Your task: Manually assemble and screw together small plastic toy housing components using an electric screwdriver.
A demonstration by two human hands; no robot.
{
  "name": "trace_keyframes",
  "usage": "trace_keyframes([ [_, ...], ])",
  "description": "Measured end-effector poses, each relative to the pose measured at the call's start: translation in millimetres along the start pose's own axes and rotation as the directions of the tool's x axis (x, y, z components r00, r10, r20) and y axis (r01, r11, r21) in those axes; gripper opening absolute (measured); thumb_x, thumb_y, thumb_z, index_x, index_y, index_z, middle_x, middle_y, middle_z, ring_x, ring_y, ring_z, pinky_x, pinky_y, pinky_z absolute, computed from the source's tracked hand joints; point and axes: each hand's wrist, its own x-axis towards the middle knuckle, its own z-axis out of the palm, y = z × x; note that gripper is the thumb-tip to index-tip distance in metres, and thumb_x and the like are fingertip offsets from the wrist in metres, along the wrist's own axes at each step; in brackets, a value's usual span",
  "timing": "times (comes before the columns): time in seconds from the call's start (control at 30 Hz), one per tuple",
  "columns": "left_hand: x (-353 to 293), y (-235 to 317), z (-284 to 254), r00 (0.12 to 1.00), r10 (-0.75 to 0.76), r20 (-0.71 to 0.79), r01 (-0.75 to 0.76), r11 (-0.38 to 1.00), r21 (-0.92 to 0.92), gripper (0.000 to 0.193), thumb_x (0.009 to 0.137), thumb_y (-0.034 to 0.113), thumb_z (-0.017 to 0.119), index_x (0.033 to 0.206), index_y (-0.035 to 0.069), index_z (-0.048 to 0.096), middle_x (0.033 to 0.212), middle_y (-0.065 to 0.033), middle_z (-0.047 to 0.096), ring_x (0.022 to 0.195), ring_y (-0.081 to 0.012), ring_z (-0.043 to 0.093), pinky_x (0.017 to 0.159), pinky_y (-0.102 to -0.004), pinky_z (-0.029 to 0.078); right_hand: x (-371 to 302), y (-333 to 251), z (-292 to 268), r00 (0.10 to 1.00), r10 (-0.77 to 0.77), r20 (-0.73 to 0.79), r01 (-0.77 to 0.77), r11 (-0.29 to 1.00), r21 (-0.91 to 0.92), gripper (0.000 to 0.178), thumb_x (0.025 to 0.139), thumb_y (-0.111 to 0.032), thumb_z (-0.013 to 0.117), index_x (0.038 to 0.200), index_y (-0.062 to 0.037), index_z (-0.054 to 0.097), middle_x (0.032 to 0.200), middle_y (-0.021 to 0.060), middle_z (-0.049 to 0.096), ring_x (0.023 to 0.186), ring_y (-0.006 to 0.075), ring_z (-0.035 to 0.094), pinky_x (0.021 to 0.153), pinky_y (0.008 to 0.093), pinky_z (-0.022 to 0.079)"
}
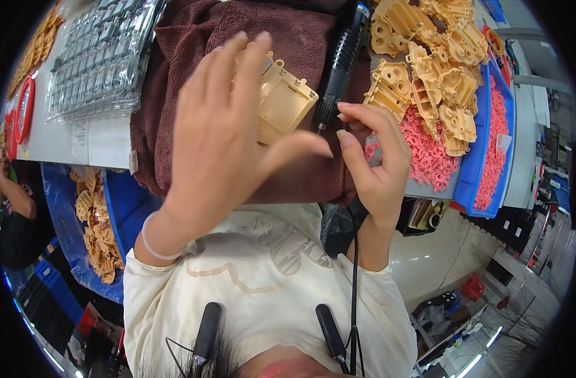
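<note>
A pale yellow plastic housing [287,104], a shallow box with small lugs along its edges, rests on a brown towel [288,31]. Over its left part hangs my left hand [222,120], fingers stretched and thumb apart, hiding that side; whether it touches the housing I cannot tell. Just right of the housing is my right hand [379,142], fingers bent, with a gap between thumb and forefinger and nothing visible in it. Its fingertips are close to the tip end of a black electric screwdriver [339,69] lying on the towel.
Yellow molded housings [448,69] are heaped at the right, beside loose pink parts [429,157]. A blue tray [474,164] holds more pink pieces. Clear blister trays [102,57] and red-handled scissors [25,110] lie left. Below stands a blue bin [121,208]. Another person's arm [14,189] shows far left.
</note>
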Motion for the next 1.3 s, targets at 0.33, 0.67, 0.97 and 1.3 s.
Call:
trace_keyframes([
  [0.33,36,-25,-16,0.935,0.301,0.186,-0.252,0.935,-0.248,0.088,0.058,0.004,0.076,0.141,0.017,0.048,0.146,-0.0143,0.04,0.129,-0.0367,0.044,0.106,-0.0435,0.04,-3,-1,-16,0.999,-0.032,-0.006,0.031,0.998,-0.063,0.031,0.077,0.003,0.067,0.107,-0.004,0.068,0.096,0.0102,0.067,0.087,0.0245,0.063,0.078,0.0321,0.049],
  [0.67,76,-84,8,0.813,0.509,0.282,-0.328,0.801,-0.5,0.074,0.072,0.026,0.072,0.139,0.006,0.049,0.147,-0.0154,0.042,0.14,-0.0319,0.037,0.113,-0.0442,0.031,-20,21,-61,0.973,0.119,-0.197,-0.142,0.984,-0.104,0.028,0.083,0.004,0.064,0.11,-0.0006,0.067,0.096,0.0081,0.066,0.086,0.0148,0.061,0.078,0.0264,0.048],
  [0.97,77,-91,17,0.812,0.532,0.242,-0.345,0.771,-0.535,0.071,0.078,0.038,0.067,0.138,0.003,0.049,0.144,-0.0165,0.046,0.14,-0.0329,0.037,0.112,-0.045,0.031,-26,23,-59,0.996,0.094,-0.006,-0.089,0.914,-0.397,0.023,0.076,-0.001,0.07,0.097,-0.0081,0.072,0.088,0.0065,0.062,0.083,0.022,0.058,0.074,0.0312,0.047],
  [1.3,73,-99,30,0.836,0.525,0.16,-0.387,0.771,-0.507,0.073,0.092,0.059,0.044,0.135,0.0,0.051,0.139,-0.0193,0.05,0.138,-0.0355,0.039,0.111,-0.0459,0.033,-20,26,-44,0.998,0.058,-0.023,-0.061,0.821,-0.568,0.021,0.072,0.0,0.074,0.092,-0.0087,0.074,0.082,0.005,0.054,0.081,0.0215,0.052,0.073,0.0332,0.042],
])
